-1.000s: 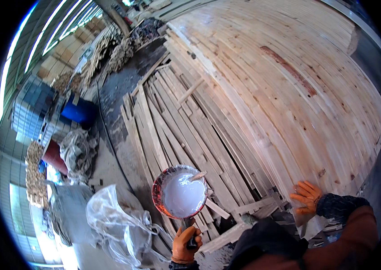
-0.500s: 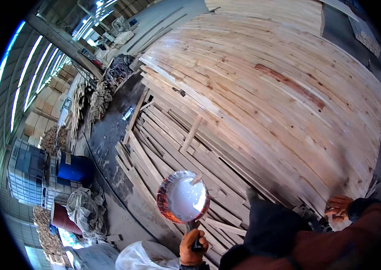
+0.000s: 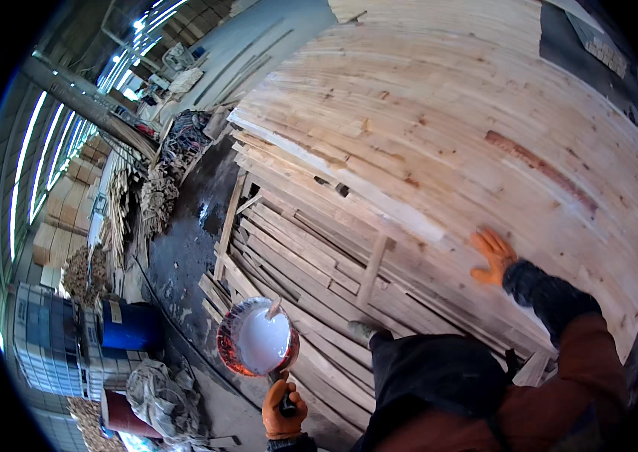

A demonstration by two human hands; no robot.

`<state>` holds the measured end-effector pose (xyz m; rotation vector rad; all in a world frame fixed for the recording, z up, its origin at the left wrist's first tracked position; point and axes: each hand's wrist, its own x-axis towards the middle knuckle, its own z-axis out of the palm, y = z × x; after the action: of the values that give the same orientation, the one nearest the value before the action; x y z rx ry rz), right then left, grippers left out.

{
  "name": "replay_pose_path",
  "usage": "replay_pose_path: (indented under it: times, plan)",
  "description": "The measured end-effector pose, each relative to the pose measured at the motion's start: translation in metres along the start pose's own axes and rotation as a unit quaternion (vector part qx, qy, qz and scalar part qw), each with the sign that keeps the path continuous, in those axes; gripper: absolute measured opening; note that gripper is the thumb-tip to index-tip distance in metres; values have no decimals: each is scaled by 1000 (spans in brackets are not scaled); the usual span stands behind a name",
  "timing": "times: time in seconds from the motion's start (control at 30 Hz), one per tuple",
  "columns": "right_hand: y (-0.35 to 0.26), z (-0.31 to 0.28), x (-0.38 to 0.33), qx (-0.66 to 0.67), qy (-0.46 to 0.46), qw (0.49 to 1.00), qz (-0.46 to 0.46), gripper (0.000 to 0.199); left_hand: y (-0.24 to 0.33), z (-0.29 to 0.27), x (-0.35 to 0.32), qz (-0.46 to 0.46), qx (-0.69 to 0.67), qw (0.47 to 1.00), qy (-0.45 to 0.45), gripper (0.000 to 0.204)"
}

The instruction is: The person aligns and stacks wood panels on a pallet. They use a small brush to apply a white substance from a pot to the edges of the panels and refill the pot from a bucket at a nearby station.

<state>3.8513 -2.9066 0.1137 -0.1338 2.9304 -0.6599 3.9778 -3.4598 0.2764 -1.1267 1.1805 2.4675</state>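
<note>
My left hand, in an orange glove, is wrapped round the dark handle of a saucepan. White liquid partly fills the pan, whose outside is streaked red and black. A short wooden stick leans out over the far rim; whatever is at its lower end is hidden in the liquid. Over the near part of a large panel of pale wood strips, my right hand spreads its gloved fingers, apparently palm down on the surface, and holds nothing. A reddish strip shows in the panel farther right.
Loose wooden slats lie beside the panel, near my legs. To the left stand a blue drum, a caged tank and crumpled sacking. A dark hose runs along the wet floor.
My right hand has moved from the panel's near right edge up and left onto its surface, fingers now spread. The saucepan, still in my left hand, sits farther left in view.
</note>
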Motion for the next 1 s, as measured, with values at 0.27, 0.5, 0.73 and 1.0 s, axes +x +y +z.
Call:
replay_pose_path:
  times: [0.27, 0.5, 0.73, 1.0]
  plan:
    - [-75, 85, 207, -65, 129, 971, 188, 84, 176, 16, 137, -51, 80, 995, 29, 40]
    - [-109, 72, 260, -112, 97, 954, 260, 78, 277, 64, 229, -53, 171, 981, -69, 54]
    - [-112, 60, 270, -102, 47, 948, 298, 84, 337, 182, 338, -79, 265, 950, -143, 42]
    - [-113, 49, 316, -66, 204, 928, 306, 70, 384, 317, 474, -125, 307, 914, -235, 40]
